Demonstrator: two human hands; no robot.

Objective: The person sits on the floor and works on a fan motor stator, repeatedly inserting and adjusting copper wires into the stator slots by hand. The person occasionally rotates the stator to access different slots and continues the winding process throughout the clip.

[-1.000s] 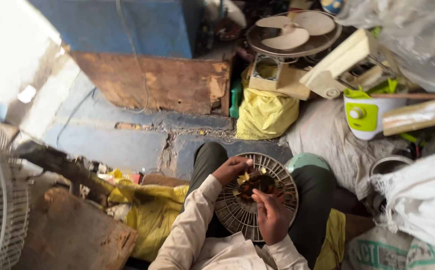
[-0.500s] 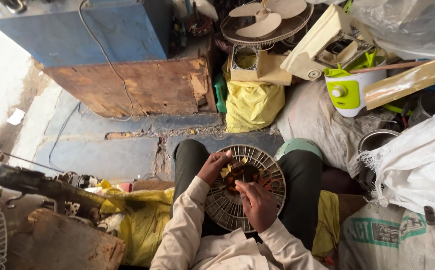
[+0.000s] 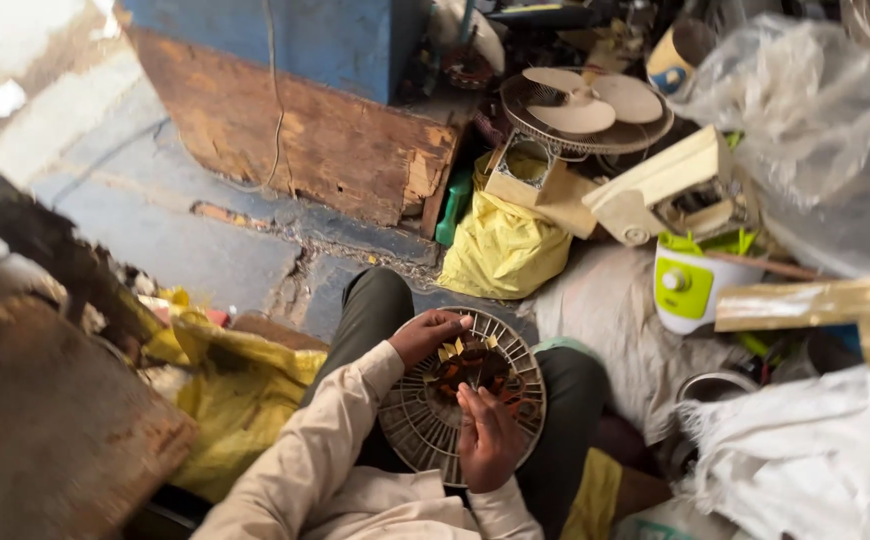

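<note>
From the head view, your left hand (image 3: 427,335) grips the upper left rim of a round wire fan guard (image 3: 425,425) resting on your lap, fingers curled over its edge. Your right hand (image 3: 487,440) lies on the guard's lower middle, fingers closed down onto the dark motor hub (image 3: 475,370) at its centre, just beside the left hand. Beyond both hands sits a yellow bag (image 3: 505,250), and further past it a fan head with pale blades (image 3: 585,105). Right of your hands stands a green-and-white appliance (image 3: 690,285).
</note>
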